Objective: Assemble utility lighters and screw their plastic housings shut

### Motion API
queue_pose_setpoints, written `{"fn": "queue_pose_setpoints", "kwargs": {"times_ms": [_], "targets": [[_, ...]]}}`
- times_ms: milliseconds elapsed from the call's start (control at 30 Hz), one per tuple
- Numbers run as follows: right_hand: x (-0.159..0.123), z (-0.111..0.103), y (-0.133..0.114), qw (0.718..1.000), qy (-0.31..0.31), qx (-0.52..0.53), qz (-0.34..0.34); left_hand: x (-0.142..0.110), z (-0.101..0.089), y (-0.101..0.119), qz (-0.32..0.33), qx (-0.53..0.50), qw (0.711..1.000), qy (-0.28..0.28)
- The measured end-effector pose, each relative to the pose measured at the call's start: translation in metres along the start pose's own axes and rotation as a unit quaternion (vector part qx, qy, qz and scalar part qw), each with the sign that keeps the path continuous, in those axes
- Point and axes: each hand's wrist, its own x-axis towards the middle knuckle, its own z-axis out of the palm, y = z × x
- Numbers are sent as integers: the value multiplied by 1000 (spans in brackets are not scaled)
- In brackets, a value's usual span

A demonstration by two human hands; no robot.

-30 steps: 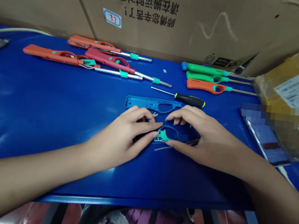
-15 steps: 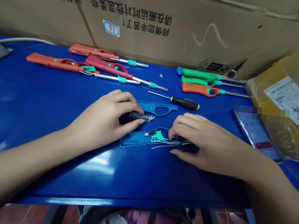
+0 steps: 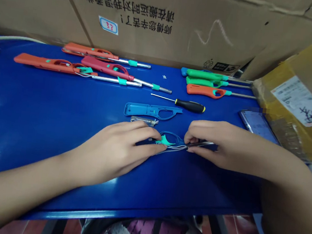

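Note:
An opened blue lighter shell half (image 3: 175, 135) lies in front of me, holding a green trigger (image 3: 166, 140) with thin white wires (image 3: 176, 147) running right from it. My left hand (image 3: 129, 149) covers the shell's left end, thumb and forefinger closed around the trigger's left side. At the shell's right tip, my right hand (image 3: 212, 144) pinches a slim metal tube (image 3: 205, 143) where the wires meet it. Just beyond my left fingers rests a clear fuel tank (image 3: 144, 121) with a white valve end. Behind that lies the other blue shell half (image 3: 148, 111), hollow side up.
A black-and-yellow screwdriver (image 3: 190, 105) lies behind the shells. Orange and red lighters (image 3: 105, 67) are at back left, green and orange ones (image 3: 205, 91) at back right. A phone (image 3: 258, 125) and taped parcel (image 3: 302, 96) stand right; a large carton (image 3: 141, 44) walls the back.
My left hand has let go of the clear fuel tank, leaving it on the table, and moved to the trigger. My right fingers have closed on the metal tube.

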Motion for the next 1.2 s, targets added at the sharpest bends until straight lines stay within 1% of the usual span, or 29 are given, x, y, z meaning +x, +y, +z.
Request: {"fn": "queue_pose_setpoints", "kwargs": {"times_ms": [167,300,433,600,700,900,1100,1200], "targets": [[-1,-4,-4,999,30,-11,-20,0,0,0,5,10,1000,13],[-2,-4,-2,999,31,-18,-33,2,1,0,27,22,999,21],[0,-1,1,998,26,-52,-35,2,1,-1,56,40,998,5],[1,0,1,995,30,-88,-41,0,-1,-1,60,56,996,-20],[2,0,-1,994,36,-102,-35,0,-2,-1,51,47,997,-14],[5,1,-1,994,46,-104,-11,0,0,-1,38,20,999,-5],[4,-4,5,995,65,-74,-35,-2,-3,-2,33,14,999,-5],[-4,-7,9,996,76,-48,3,-1,-3,-5,36,13,999,1]]}}
